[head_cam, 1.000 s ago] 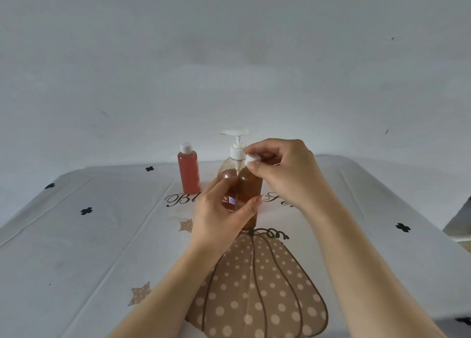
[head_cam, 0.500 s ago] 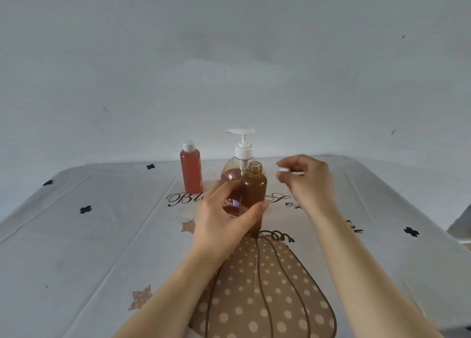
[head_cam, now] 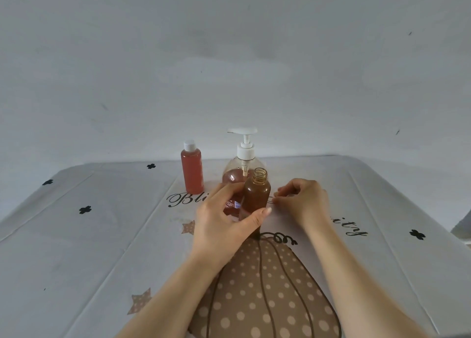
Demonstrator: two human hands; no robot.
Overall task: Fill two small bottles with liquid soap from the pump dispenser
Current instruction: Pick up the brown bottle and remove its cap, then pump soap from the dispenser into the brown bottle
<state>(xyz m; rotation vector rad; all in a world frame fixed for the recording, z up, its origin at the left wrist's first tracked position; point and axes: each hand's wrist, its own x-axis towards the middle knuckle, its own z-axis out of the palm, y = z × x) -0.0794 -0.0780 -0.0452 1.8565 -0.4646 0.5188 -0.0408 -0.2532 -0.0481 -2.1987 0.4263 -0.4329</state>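
The left hand (head_cam: 221, 225) holds the little brown bottle (head_cam: 257, 197). Its fingers go round the back of the bottle and its thumb presses on the front, low down. The bottle stands up straight on the table. Its top is open, with no cap on it, and you can see the screw rings round the neck. It is too dark to tell how much is inside.

The right hand (head_cam: 304, 202) is just beside the brown bottle, down low by the table. Its fingers are curled in, with the tips close to the thumb. It may be pinching something small and white, but I cannot tell, because the cloth under it is white too.

Right behind the brown bottle stands the pump dispenser (head_cam: 244, 154). It is clear and round, with a white pump on top and red soap in the bottom part. The left hand hides some of it.

To the left of the dispenser stands the red bottle (head_cam: 192, 172). It is small, it is full of red soap, and it has a white cap on. No hand touches it.

All of them stand on a white tablecloth (head_cam: 102, 235) with little black clovers, brown stars and curly writing. A big brown pumpkin (head_cam: 262, 299) with dots is drawn under the arms. Behind the table is a plain grey wall (head_cam: 229, 57).
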